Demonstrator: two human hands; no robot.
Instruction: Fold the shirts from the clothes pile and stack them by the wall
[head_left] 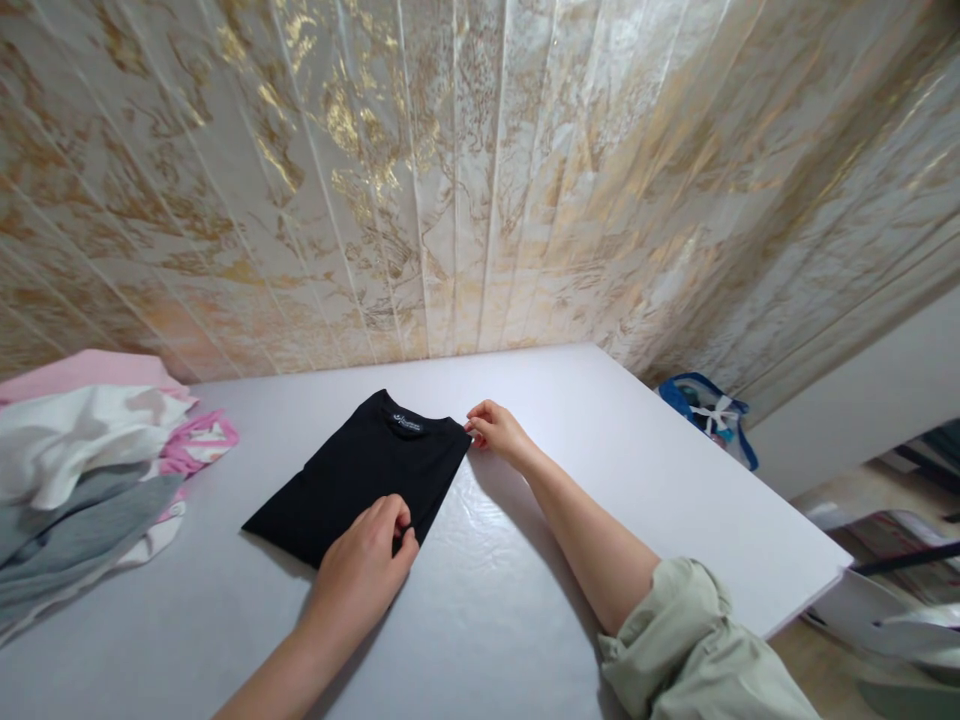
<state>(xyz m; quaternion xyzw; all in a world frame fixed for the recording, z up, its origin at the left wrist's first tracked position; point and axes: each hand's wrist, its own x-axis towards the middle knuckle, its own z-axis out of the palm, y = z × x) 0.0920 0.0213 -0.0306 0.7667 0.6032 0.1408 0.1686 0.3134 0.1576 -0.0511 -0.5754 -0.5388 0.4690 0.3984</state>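
A black T-shirt (337, 480) lies folded into a compact shape on the white table, its neckline and printed neck label toward the far side. My right hand (499, 432) pinches the shirt's far right corner, beside the collar. Over the near right edge, my left hand (371, 548) is closed, with thumb and curled fingers on the black fabric; part of the grip is hidden behind the knuckles.
A loose heap of pink, white and grey clothes (82, 480) rests at the table's left. The white table (570, 480) meets a gold-patterned curtain (420, 200) at the back. Beyond its right edge sits a blue-trimmed clear bag (709, 415).
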